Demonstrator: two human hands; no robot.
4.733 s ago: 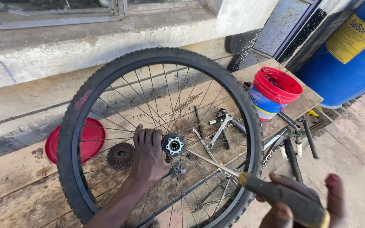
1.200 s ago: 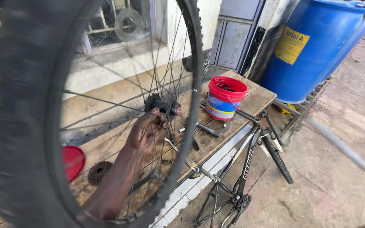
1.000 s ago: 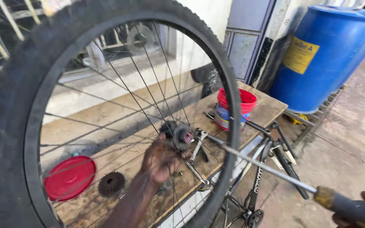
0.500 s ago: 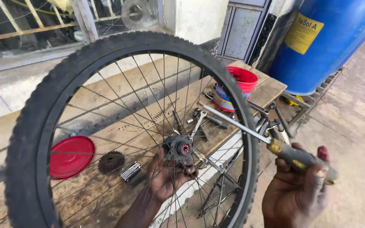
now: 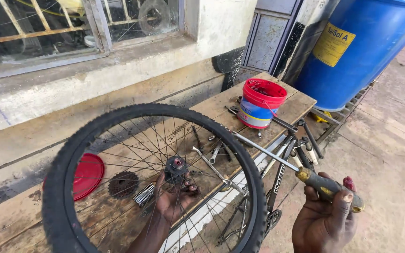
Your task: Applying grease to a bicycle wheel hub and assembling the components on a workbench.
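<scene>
The left hand [image 5: 174,199] grips the hub [image 5: 176,166] of the bicycle wheel [image 5: 153,180], held over the wooden counter [image 5: 212,107]. The right hand [image 5: 324,222], at four o'clock, clamps a long screwdriver [image 5: 282,161]. A red bucket [image 5: 260,103] stands at one o'clock.

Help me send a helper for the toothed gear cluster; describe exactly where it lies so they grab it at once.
Find the wooden bench under the barred window. Seen through the spokes of the bicycle wheel that the left hand holds at the hub, the sprocket cluster lies flat beside the red lid. It is the only dark, rusty, toothed disc there.
</scene>
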